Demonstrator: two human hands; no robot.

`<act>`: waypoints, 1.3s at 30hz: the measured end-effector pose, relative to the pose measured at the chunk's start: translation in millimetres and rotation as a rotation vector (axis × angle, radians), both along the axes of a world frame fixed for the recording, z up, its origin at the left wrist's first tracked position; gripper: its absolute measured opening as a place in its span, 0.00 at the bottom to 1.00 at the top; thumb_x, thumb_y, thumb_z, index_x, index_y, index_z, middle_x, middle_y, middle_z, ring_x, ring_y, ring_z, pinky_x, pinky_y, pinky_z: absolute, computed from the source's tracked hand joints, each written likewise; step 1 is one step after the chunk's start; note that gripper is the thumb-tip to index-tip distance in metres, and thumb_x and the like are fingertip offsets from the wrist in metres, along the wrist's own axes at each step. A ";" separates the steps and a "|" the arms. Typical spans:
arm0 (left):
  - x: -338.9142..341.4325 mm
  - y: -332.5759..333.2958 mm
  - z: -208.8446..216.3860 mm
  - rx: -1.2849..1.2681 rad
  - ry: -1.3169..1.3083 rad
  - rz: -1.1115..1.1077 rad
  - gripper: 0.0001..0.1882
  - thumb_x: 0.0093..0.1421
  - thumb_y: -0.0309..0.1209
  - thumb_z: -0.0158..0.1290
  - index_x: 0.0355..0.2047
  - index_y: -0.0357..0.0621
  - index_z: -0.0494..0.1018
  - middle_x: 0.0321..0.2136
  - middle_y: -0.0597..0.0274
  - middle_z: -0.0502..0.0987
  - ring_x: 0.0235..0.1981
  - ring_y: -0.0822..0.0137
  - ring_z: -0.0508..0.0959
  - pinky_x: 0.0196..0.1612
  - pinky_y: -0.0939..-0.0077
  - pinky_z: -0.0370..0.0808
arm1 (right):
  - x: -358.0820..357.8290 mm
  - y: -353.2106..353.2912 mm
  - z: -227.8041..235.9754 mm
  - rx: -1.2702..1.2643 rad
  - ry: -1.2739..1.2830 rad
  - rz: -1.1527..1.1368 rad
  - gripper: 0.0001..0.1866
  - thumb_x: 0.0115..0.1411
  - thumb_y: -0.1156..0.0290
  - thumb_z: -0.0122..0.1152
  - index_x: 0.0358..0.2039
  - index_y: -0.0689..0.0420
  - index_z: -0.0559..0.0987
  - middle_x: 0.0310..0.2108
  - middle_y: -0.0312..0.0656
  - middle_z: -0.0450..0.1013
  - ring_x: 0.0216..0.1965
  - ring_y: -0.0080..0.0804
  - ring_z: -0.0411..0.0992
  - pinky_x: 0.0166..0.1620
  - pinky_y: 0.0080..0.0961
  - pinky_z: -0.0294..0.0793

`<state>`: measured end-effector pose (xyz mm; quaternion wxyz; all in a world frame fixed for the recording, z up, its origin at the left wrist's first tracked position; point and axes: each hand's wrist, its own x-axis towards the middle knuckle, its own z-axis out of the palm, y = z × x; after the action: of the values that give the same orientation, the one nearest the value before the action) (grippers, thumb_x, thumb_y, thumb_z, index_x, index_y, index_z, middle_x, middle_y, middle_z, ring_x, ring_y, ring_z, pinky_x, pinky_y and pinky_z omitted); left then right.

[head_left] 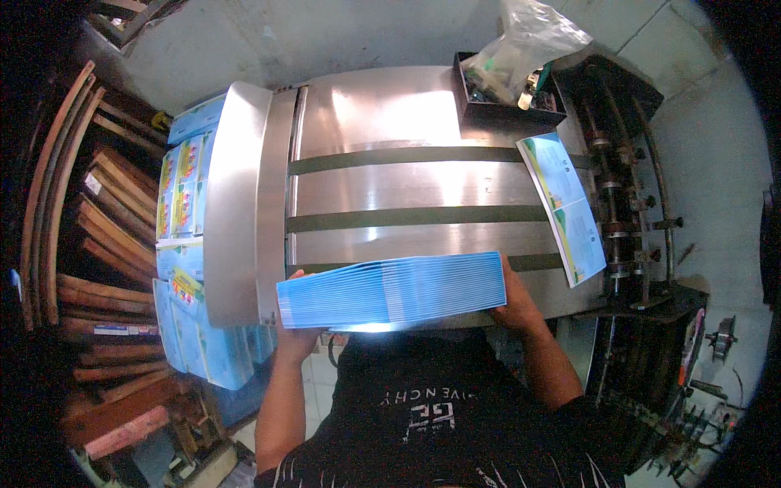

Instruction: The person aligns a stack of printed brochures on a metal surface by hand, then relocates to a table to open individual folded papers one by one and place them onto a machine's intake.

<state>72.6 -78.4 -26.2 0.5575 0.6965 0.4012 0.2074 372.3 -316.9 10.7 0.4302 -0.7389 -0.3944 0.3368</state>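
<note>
The stack (443, 289), a thick block of light-blue sheets with its many layered edges showing, is held up between the two hands at the near edge of the steel table (407, 191). Its likeliest trouble, I judge, is spreading: so many thin layers are pressed mainly from the ends, so if either hand eases its squeeze, the middle could sag and sheets slide out. Uneven pressure could also skew the edges (the top line already bows a little toward the middle). Lowered onto the table, a bottom corner could snag on the near belt (529, 262), and whether the stack touches the table cannot be told.

The stack lies across the gap between the hands. The left hand (299, 340) grasps its left end, thumb tip showing above the top edge and the palm side below; the right hand (518, 302) clasps the right end, wrapped round the upper corner. Most of the fingers are hidden behind the stack, so their exact spread cannot be seen.

Farther out, a slimmer pile (565, 207) lies aslant at the table's right, near the rollers (614, 220), with a black tray (508, 112) beyond; more blue piles (213, 346) sit left of the metal guard (236, 203)
</note>
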 end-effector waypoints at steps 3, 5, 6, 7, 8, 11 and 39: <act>1.7 4.1 21.5 -0.103 -0.003 0.022 0.35 0.48 0.30 0.69 0.55 0.39 0.65 0.46 0.58 0.75 0.45 0.67 0.76 0.50 0.70 0.74 | 2.0 -3.1 -1.3 0.008 0.017 -0.063 0.30 0.55 0.76 0.64 0.58 0.60 0.65 0.50 0.50 0.72 0.53 0.40 0.70 0.58 0.35 0.66; 8.1 10.6 34.8 -0.132 0.042 -0.019 0.32 0.50 0.30 0.67 0.53 0.38 0.67 0.43 0.59 0.77 0.43 0.68 0.77 0.48 0.71 0.75 | 3.4 -4.9 2.2 0.061 0.043 -0.064 0.31 0.54 0.76 0.66 0.57 0.61 0.66 0.50 0.51 0.72 0.52 0.39 0.70 0.57 0.35 0.67; 19.0 14.2 47.6 -0.222 0.028 -0.036 0.29 0.49 0.31 0.67 0.50 0.37 0.69 0.41 0.59 0.78 0.41 0.68 0.78 0.46 0.71 0.76 | 1.5 -3.0 11.0 -0.051 0.303 -0.117 0.38 0.48 0.71 0.72 0.58 0.60 0.64 0.49 0.51 0.73 0.53 0.39 0.71 0.57 0.36 0.67; 31.1 17.8 58.5 -0.314 0.014 -0.055 0.26 0.49 0.31 0.67 0.48 0.37 0.71 0.38 0.59 0.79 0.39 0.68 0.79 0.45 0.71 0.76 | -0.3 -2.9 14.5 -0.166 0.562 -0.172 0.45 0.43 0.66 0.78 0.59 0.60 0.63 0.49 0.52 0.73 0.54 0.40 0.71 0.57 0.37 0.67; 46.2 24.0 70.0 -0.304 0.172 -0.106 0.24 0.49 0.32 0.68 0.44 0.36 0.74 0.37 0.57 0.80 0.38 0.68 0.80 0.42 0.70 0.77 | 4.0 -9.1 6.7 -0.276 0.607 -0.211 0.47 0.39 0.64 0.80 0.58 0.62 0.65 0.50 0.53 0.72 0.53 0.40 0.71 0.57 0.36 0.68; 52.8 29.6 55.3 -0.287 0.347 -0.084 0.25 0.47 0.34 0.69 0.43 0.36 0.74 0.36 0.56 0.81 0.37 0.67 0.80 0.43 0.70 0.77 | 15.9 20.8 65.2 -0.614 -0.320 -0.232 0.43 0.39 0.62 0.80 0.54 0.63 0.69 0.50 0.53 0.71 0.53 0.43 0.71 0.57 0.37 0.69; 40.7 -0.1 30.2 -0.143 0.072 0.035 0.35 0.40 0.34 0.74 0.46 0.36 0.69 0.37 0.53 0.79 0.39 0.62 0.80 0.44 0.65 0.77 | 27.6 104.7 17.5 -0.126 -0.482 0.592 0.35 0.51 0.48 0.68 0.51 0.61 0.71 0.49 0.54 0.72 0.53 0.47 0.71 0.53 0.42 0.71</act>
<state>113.4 -78.5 4.1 0.5874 0.6547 0.4470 0.1629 399.8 -212.3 28.2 0.1630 -0.6761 -0.6588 0.2867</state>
